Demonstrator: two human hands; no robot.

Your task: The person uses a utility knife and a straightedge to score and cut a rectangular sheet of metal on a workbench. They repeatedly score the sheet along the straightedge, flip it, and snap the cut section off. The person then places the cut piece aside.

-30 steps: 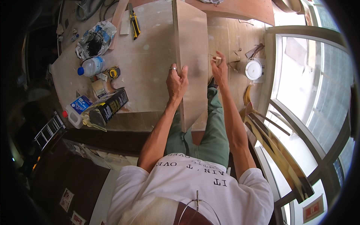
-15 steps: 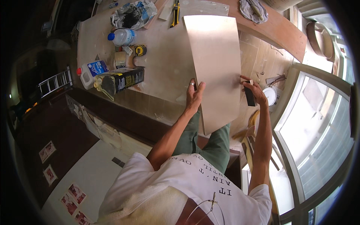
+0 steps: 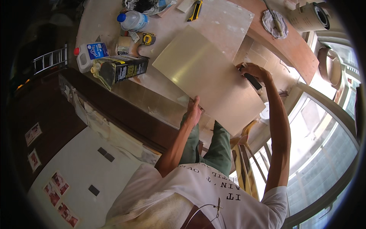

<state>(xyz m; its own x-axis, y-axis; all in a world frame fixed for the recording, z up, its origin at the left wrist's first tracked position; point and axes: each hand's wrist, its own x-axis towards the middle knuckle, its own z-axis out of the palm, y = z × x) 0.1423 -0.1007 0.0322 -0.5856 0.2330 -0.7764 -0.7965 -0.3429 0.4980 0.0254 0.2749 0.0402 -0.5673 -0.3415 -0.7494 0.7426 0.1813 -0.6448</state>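
A flat, smooth beige panel (image 3: 207, 72) lies slantwise in front of me, its far corner over the worktable (image 3: 167, 82) and its near end above my knees. My left hand (image 3: 195, 111) is closed on the panel's left edge, thumb on top and fingers partly hidden beneath. At the panel's right edge, my right hand (image 3: 254, 71) grips a black, rectangular sanding block (image 3: 251, 81), which is up against that edge. Some of the right fingers are hidden behind the hand.
Left on the table are a black can (image 3: 129, 68), a white jug (image 3: 89, 57), a water bottle (image 3: 133, 21) and a tape measure (image 3: 148, 38). A utility knife (image 3: 195, 10) lies at the far side. A brush on a rag (image 3: 275, 24) rests on a curved wooden board (image 3: 301, 57). Windows stand right.
The panel has turned, its far end swinging left and its near end right. My right hand has moved the sanding block up to the panel's right edge. My left hand still holds the left edge.
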